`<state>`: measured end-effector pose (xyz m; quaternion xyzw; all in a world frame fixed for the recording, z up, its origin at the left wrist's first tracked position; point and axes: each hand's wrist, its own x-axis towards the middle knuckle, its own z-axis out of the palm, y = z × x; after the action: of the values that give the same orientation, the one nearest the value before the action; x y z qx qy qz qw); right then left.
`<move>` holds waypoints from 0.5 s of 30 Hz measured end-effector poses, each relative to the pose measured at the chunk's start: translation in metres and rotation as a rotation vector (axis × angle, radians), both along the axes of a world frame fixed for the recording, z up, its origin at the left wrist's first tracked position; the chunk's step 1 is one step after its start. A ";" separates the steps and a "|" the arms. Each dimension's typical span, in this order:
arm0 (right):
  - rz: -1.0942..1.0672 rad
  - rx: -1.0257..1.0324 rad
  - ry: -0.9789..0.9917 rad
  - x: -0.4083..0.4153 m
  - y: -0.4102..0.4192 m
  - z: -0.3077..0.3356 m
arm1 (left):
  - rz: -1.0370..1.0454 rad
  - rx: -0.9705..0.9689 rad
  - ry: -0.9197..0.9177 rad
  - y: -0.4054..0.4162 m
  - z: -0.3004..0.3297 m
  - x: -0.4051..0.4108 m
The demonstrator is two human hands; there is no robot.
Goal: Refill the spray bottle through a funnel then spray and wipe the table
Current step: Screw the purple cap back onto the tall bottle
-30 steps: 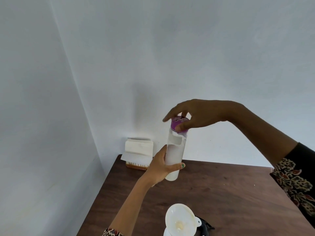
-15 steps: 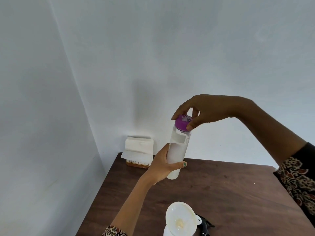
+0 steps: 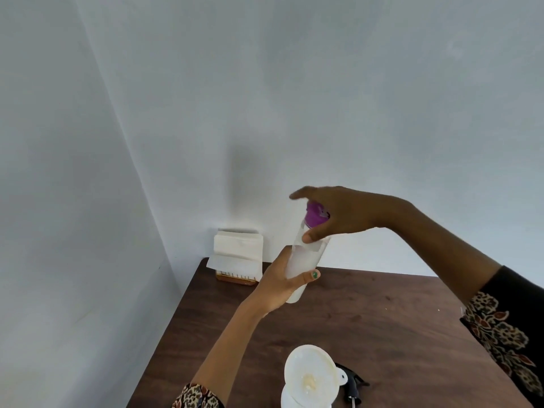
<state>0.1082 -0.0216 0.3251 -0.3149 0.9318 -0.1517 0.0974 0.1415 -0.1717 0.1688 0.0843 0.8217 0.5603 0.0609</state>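
My left hand (image 3: pixel 278 285) grips the lower body of a clear refill bottle (image 3: pixel 303 262) holding whitish liquid, raised above the dark wooden table (image 3: pixel 368 325). My right hand (image 3: pixel 332 212) is closed over its purple cap (image 3: pixel 315 214), thumb pressed on the neck. A white funnel (image 3: pixel 310 375) sits in the mouth of the spray bottle (image 3: pixel 290 400) at the bottom edge; only the bottle's top shows. The black spray head (image 3: pixel 351 384) lies on the table just right of the funnel.
A stack of white paper napkins (image 3: pixel 237 250) stands in a wooden holder (image 3: pixel 234 279) at the table's far left corner against the wall. White walls close the left and back sides.
The bottle has dropped slightly and tilted. My right hand has turned over the purple cap, fingers now reaching further left across it. My left hand keeps its grip.
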 end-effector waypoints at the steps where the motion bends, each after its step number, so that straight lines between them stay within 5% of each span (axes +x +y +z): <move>1: -0.006 0.018 -0.039 -0.002 -0.001 -0.007 | -0.022 -0.023 -0.022 0.000 -0.005 -0.002; 15: -0.078 0.058 -0.051 -0.074 -0.021 -0.139 | 0.036 0.029 -0.280 0.010 -0.057 -0.054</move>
<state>0.0344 -0.0427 0.1865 -0.2714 0.9446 -0.1362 0.1244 0.0874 -0.1621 0.1118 -0.0083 0.7984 0.5794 0.1636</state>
